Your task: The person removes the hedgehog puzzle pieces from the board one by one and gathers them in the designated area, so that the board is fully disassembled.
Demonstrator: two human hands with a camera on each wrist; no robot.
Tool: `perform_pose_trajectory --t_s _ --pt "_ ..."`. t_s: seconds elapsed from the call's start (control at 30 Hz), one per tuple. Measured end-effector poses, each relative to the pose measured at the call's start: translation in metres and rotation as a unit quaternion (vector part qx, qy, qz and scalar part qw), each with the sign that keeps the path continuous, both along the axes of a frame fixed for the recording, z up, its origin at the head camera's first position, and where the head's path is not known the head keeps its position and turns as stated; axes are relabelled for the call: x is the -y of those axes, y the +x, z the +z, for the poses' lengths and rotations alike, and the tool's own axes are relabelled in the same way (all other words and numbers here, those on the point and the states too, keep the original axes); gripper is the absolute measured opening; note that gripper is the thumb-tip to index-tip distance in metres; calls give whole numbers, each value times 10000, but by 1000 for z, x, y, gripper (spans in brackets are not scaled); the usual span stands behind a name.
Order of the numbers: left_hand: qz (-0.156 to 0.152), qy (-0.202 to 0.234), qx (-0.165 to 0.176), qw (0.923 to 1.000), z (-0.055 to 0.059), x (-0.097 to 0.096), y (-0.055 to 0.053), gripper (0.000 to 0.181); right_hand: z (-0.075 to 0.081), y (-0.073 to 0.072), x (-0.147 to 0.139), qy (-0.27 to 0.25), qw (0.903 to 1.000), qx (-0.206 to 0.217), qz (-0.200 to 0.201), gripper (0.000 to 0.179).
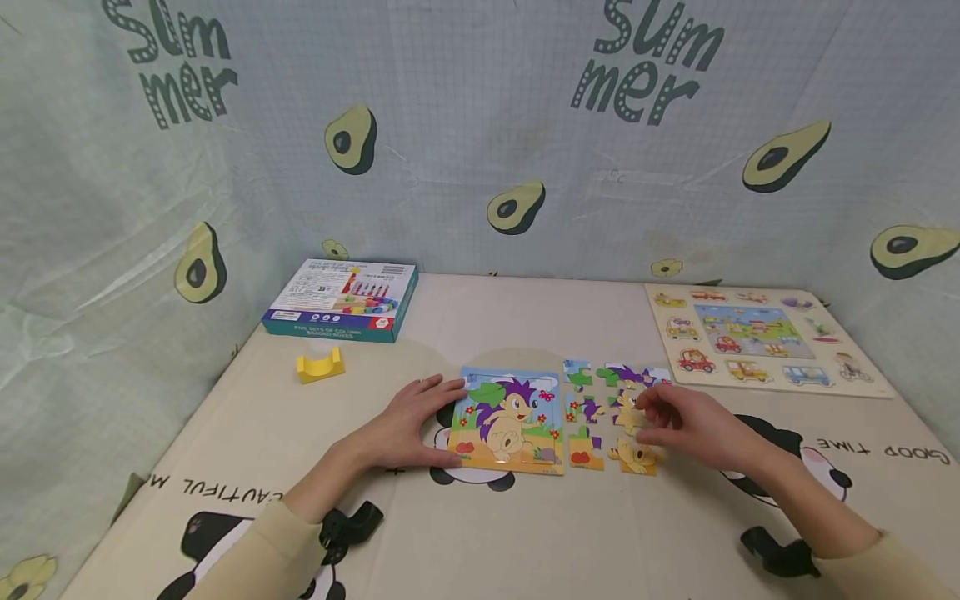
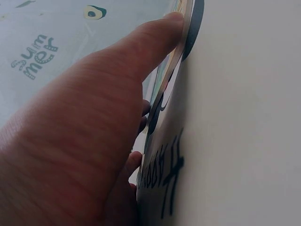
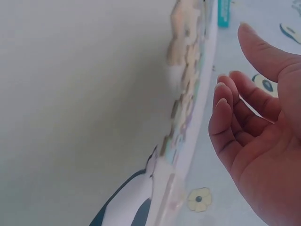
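A hedgehog picture puzzle in its board (image 1: 506,421) lies flat in front of me. My left hand (image 1: 408,422) rests at the board's left side, thumb at its lower left corner and fingertips at the upper left. In the left wrist view the thumb (image 2: 157,40) touches the board's edge. Loose puzzle pieces (image 1: 585,408) lie in rows to the right of the board, with purple, green and orange parts of a hedgehog. Over their right column hovers my right hand (image 1: 693,425), fingers loosely bent. The right wrist view shows its thumb (image 3: 265,52) apart from the fingers, nothing between them.
A teal and white box (image 1: 341,300) lies at the back left, with a yellow curved block (image 1: 320,365) in front. A wooden vehicle puzzle board (image 1: 757,333) lies at the back right. A patterned curtain (image 1: 450,125) hangs behind the table.
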State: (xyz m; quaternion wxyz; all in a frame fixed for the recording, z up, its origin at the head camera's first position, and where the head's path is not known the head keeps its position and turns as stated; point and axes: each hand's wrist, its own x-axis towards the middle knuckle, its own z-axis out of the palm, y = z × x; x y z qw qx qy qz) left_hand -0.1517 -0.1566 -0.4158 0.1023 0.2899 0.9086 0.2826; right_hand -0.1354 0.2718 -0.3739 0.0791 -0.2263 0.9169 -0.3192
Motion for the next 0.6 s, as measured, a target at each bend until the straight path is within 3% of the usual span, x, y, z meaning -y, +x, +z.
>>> perform_pose_trajectory --t_s 0.2,0.6 --pt "-15 17 -33 10000 0 -1 0 91 3 -2 10 -40 9997 -249 17 35" --pt "-40 37 -22 10000 0 0 -1 91 8 -8 36 -344 9992 -148 108 42"
